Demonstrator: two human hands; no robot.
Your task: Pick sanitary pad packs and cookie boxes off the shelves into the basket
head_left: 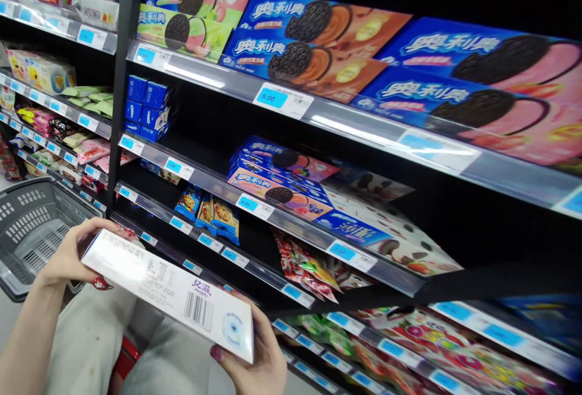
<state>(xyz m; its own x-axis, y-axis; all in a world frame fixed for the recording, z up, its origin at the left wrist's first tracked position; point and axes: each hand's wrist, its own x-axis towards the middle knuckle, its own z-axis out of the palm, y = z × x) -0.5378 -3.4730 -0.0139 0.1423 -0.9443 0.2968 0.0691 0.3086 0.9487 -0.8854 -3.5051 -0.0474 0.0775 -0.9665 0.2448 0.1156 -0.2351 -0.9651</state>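
I hold a long white box [170, 290] with a barcode and small print on its upturned face, low in the picture, in front of dark shop shelves. My left hand [75, 255] grips its left end, thumb underneath. My right hand [257, 361] holds the right end from below, thumb on the lower edge. Both hands have dark red nails. The box is tilted, its right end lower and nearer to me.
A grey plastic shopping basket [27, 225] hangs at the far left. The shelves carry blue biscuit boxes [313, 49] on top, more boxes [282, 179] below, snack bags [309, 264] lower down, and blue price tags [271, 97] along the rails.
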